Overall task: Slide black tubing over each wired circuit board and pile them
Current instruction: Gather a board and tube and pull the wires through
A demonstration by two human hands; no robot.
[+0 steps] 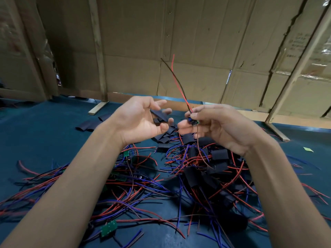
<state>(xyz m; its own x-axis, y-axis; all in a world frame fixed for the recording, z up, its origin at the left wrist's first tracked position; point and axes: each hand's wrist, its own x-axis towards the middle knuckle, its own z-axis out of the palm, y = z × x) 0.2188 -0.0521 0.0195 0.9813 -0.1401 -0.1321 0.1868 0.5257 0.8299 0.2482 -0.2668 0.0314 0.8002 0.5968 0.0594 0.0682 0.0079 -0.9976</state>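
Hands apart — left hand point(143, 119) holds tubing point(160, 114), right hand point(218, 124) board point(194, 122).

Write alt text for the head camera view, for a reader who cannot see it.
Two bare hands are raised over a blue table: the left hand holds a flat piece of black tubing, the right hand pinches a small circuit board whose red and black wires stick upward. Below lie tangled red and blue wired boards and, to the right, a sleeved pile; cardboard panels stand behind.
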